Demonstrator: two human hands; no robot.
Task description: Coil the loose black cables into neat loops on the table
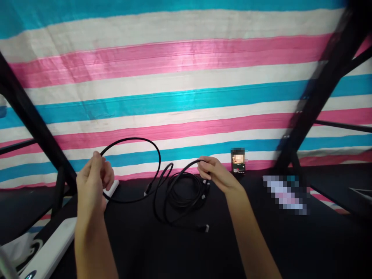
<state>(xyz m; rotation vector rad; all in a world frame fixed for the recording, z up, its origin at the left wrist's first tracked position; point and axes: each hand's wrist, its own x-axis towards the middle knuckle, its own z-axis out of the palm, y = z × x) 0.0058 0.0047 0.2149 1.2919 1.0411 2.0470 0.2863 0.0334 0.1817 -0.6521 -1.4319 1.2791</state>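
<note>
My left hand (95, 173) pinches a black cable (159, 155) that arcs up and over in a loop toward the middle. One plug end (148, 188) of it dangles beneath that loop. On the right, my right hand (214, 170) has its fingers closed round another stretch of black cable, which hangs in loose loops between the hands. A second plug end (202, 228), with a pale tip, is lower down near the middle. Behind the loops lies a coiled bundle of black cable (184, 203) with several pale-tipped connectors on the black tabletop (162, 252).
A long white power strip (55, 248) runs along the left, beside a white charger (17, 248) with its cord. A phone (238, 162) with a lit screen stands upright at the back. A blurred item (286, 193) lies right. Black frame legs slant before a striped sheet (180, 85).
</note>
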